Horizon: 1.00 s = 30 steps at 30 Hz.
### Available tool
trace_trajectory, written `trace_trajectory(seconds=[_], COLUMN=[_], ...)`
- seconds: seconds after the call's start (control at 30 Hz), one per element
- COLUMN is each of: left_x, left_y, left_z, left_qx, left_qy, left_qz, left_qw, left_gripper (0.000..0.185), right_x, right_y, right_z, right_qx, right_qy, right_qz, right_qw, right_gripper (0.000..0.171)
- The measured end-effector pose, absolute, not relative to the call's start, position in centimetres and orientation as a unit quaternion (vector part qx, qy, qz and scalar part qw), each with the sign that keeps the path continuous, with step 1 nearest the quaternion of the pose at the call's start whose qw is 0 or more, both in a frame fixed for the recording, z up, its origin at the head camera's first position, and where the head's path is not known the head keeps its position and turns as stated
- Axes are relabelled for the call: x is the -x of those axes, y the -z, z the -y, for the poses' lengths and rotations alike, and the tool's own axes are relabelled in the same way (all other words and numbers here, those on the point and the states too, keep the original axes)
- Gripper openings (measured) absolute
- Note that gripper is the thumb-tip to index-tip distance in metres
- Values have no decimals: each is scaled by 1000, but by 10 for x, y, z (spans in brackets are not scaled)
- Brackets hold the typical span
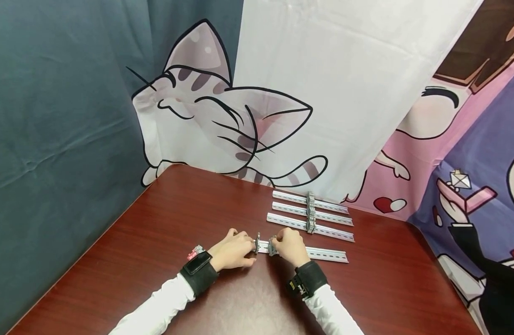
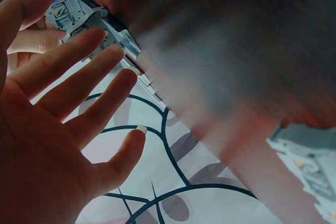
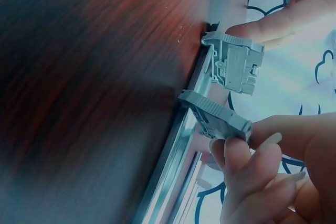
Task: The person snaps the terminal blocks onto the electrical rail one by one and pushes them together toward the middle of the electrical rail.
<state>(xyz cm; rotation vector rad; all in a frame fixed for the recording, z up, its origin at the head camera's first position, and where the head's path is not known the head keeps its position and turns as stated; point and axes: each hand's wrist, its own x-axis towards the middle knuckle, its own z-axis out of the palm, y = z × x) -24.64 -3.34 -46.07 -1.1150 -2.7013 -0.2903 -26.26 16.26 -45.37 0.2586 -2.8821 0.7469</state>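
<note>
My right hand [image 1: 291, 246] pinches a grey terminal block [image 3: 218, 116] between thumb and fingers. The block leans at a slant, its lower end right at the slotted metal DIN rail [image 1: 328, 254]. Close by on the same rail stands a second grey terminal block [image 3: 239, 64], upright. Around the rail's left end is my left hand [image 1: 233, 250], its fingers [image 2: 100, 106] spread and fairly straight. One left fingertip reaches right up to the second block in the right wrist view. The hands hide part of the rail from the head view.
Behind the hands lie three parallel DIN rails [image 1: 286, 221], crossed by a row of grey terminal blocks [image 1: 310, 211]. Small red and grey pieces [image 1: 195, 252] sit beside the left wrist. Printed cloth [image 1: 323, 93] hangs along the back edge of the brown table [image 1: 156, 251].
</note>
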Motion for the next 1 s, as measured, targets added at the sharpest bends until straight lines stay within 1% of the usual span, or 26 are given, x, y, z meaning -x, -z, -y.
trace_trajectory(seconds=[0.33,0.5,0.73,0.83,1.0], left_x=[242,242,239,240,243], left_y=[468,468,469,468,467], left_z=[34,34,35,35,40], left_qx=[369,370,379,381,385], left_qy=[85,77,84,85,93], left_qz=[922,922,918,917,916], left_qw=[85,83,84,79,68], left_gripper=[15,16,18,19,22], right_x=[263,270,271,272,274], right_y=[455,455,455,453,455], right_z=[-151,-148,-147,-146,-147], right_qx=[-100,-87,-72,-69,-63], right_qy=[-229,-237,-248,-250,-244], right_qz=[963,963,964,964,966], right_qw=[97,89,55,55,64], right_gripper=[48,46,44,43,37])
